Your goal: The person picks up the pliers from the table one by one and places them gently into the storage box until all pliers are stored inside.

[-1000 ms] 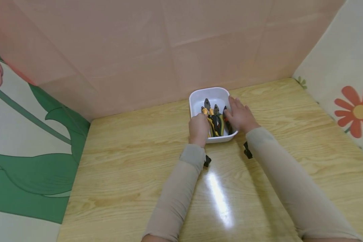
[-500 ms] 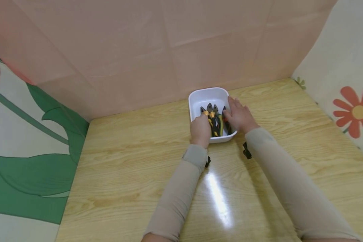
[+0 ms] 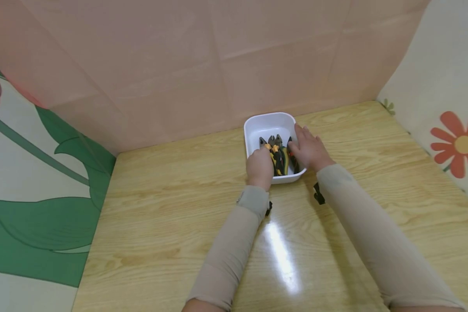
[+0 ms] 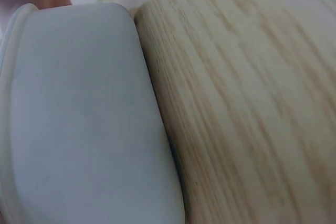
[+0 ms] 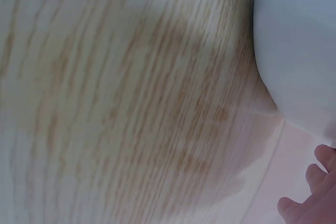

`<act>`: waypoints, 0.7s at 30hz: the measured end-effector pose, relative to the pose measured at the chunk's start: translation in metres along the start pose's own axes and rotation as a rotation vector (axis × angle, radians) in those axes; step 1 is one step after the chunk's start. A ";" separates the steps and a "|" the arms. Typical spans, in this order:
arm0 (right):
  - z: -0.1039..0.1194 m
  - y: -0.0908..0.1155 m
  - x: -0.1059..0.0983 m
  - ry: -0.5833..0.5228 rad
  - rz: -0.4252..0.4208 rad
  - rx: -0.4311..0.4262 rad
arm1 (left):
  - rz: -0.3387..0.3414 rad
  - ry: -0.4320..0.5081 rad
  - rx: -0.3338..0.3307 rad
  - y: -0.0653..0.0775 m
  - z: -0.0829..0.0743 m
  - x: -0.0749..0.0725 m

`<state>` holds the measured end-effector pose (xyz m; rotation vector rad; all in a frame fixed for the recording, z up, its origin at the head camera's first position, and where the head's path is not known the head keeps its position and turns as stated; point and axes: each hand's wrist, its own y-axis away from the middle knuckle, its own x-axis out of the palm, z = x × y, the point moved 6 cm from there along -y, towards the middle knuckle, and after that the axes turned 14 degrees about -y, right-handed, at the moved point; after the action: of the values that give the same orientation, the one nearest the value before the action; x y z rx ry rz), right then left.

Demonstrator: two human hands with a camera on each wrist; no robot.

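Observation:
A white plastic tray (image 3: 253, 125) stands on the table with several pliers lying side by side in it. My left hand (image 3: 259, 167) reaches over its left side, fingers curled down on the leftmost pliers (image 3: 262, 141), whose dark head sticks out past the knuckles; the handles are hidden. Beside it lie yellow-and-black pliers (image 3: 278, 160) and yellow-green ones (image 3: 285, 158). At the right rim, my right hand (image 3: 311, 151) holds the tray, thumb inside and fingers along the outer wall. Red-and-black pliers (image 3: 293, 161) lie partly under that thumb.
The wood-grain table (image 3: 171, 216) extends around the tray. A pink sheet (image 3: 160, 78) rises right behind it. Flower-printed panels stand at left (image 3: 74, 173) and right (image 3: 452, 86). Black wrist-camera mounts (image 3: 318, 195) hang under both wrists.
My left hand has shifted slightly right. The pliers near it have slid towards me and their heads now lie closer together. The right hand and tray have stayed nearly still.

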<state>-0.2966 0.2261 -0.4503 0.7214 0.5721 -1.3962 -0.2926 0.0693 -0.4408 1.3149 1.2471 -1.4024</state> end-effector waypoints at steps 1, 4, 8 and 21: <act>0.000 0.000 0.000 0.000 0.000 0.001 | 0.000 -0.001 -0.001 0.000 0.000 0.000; -0.001 -0.001 0.000 0.002 0.001 0.005 | -0.004 -0.007 -0.004 -0.001 0.000 0.001; -0.001 -0.001 -0.001 0.004 -0.001 0.008 | -0.019 -0.010 -0.008 -0.001 0.000 0.000; -0.001 -0.001 0.001 -0.004 0.000 0.013 | -0.108 -0.001 -0.013 0.004 0.002 -0.006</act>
<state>-0.2976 0.2265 -0.4517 0.7289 0.5607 -1.4018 -0.2882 0.0659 -0.4359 1.2536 1.3414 -1.4676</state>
